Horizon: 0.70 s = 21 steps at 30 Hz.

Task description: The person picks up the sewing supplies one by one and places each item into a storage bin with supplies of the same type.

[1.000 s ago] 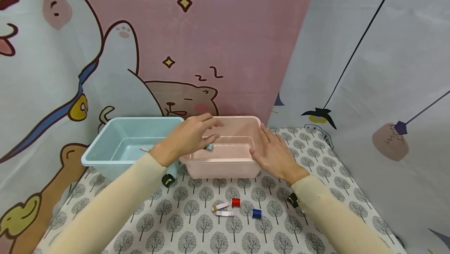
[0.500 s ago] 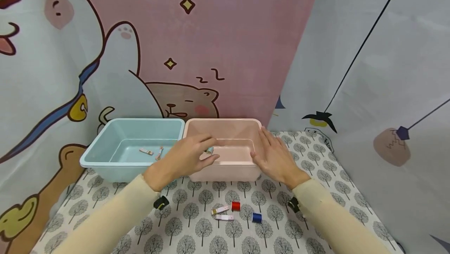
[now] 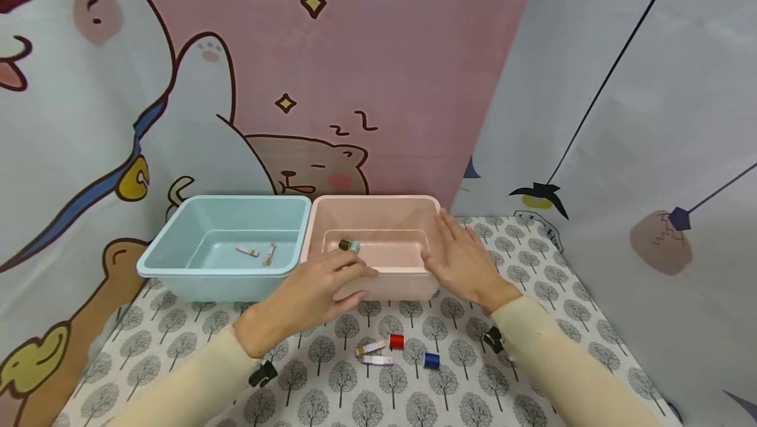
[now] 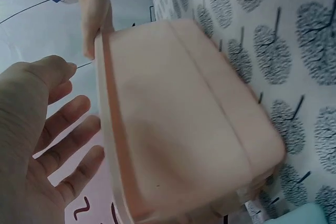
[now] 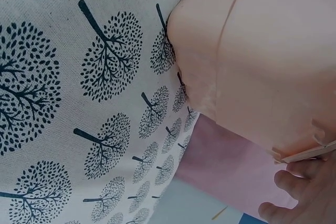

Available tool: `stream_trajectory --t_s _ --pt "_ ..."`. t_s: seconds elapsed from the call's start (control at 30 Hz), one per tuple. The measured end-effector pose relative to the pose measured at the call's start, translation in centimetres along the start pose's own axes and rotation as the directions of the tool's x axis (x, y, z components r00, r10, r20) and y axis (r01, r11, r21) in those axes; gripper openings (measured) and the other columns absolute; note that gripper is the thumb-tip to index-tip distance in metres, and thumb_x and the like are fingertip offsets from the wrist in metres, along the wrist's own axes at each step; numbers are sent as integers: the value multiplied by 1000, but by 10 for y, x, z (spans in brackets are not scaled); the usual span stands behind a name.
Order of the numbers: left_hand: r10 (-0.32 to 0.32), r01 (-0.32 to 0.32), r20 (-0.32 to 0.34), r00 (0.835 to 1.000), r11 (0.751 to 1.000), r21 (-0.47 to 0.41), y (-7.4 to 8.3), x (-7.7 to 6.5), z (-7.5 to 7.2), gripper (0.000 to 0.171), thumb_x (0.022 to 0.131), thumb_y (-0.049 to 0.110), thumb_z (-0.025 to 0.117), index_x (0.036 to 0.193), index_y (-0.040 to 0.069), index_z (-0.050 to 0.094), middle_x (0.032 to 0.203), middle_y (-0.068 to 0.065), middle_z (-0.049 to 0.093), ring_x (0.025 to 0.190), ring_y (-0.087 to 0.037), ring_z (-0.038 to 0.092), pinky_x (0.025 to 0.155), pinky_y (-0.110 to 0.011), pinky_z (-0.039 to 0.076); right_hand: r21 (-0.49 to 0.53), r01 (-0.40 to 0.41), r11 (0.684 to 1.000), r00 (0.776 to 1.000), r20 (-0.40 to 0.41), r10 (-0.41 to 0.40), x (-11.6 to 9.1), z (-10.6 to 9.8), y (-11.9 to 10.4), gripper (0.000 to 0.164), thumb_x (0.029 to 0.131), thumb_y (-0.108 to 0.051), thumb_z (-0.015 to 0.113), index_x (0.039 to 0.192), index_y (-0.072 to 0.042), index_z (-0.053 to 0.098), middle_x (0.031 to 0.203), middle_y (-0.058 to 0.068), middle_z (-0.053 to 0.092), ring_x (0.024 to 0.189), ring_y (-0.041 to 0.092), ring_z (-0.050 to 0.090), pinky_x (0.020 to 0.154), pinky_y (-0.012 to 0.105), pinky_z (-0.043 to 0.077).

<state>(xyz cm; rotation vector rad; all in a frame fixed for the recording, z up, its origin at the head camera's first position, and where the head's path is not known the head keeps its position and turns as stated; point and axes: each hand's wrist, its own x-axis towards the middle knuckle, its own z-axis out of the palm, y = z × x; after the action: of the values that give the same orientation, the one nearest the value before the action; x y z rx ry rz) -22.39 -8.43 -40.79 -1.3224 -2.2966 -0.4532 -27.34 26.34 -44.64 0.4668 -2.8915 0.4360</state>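
My left hand [image 3: 313,286], fingers loosely bent and holding nothing, is at the front rim of the pink bin [image 3: 408,253]. Whether it touches the rim I cannot tell. My right hand [image 3: 464,263] rests with extended fingers along the bin's right rim; the right wrist view shows its fingers [image 5: 299,182] at the edge. Inside the pink bin lie a dark green spool [image 3: 344,244] and a light blue one [image 3: 354,247]. On the cloth in front are a red spool [image 3: 396,341], a dark blue spool [image 3: 432,361] and two small pale pink strips [image 3: 377,360].
A light blue bin [image 3: 207,276] stands against the pink bin's left side, with two small pinkish pieces [image 3: 247,251] on its floor. Tree-patterned cloth [image 3: 349,381] covers the table. A printed curtain [image 3: 402,72] hangs behind.
My left hand has drawn back from over the pink bin toward its front rim, uncovering the spools inside and the pieces in the blue bin. My right hand stays on the rim.
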Motion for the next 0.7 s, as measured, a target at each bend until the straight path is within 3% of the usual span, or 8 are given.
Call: stream_trajectory --t_s 0.13,0.23,0.4,0.7 --pt "32 -32 -41 999 999 3 4 -10 0 43 95 24 98 135 20 82 127 4 81 120 -15 78 106 -35 70 7 21 1000 1000 -7 -21 4 2 -2 96 117 -64 41 183 2 22 194 24 22 178 50 31 146 75 23" --pt "77 -77 -44 996 997 -10 8 -16 3 43 94 24 99 133 19 81 126 5 80 117 -14 77 105 -34 69 4 30 1000 999 -13 -30 6 2 -4 96 117 -64 40 183 3 22 194 25 22 178 49 31 145 75 23" --pt "87 -84 63 994 995 -51 16 -26 14 44 98 30 96 138 21 81 130 6 79 116 -11 78 104 -30 69 1 27 1000 999 -27 -27 7 0 -4 94 117 -60 45 183 3 23 194 25 22 178 50 31 145 75 24" --pt "-4 35 262 965 993 -117 22 -38 36 47 104 33 90 148 25 78 133 7 78 112 -8 77 101 -23 68 7 11 1000 999 -31 -11 0 0 2 94 117 -61 43 183 3 23 194 25 21 177 50 32 145 74 25"
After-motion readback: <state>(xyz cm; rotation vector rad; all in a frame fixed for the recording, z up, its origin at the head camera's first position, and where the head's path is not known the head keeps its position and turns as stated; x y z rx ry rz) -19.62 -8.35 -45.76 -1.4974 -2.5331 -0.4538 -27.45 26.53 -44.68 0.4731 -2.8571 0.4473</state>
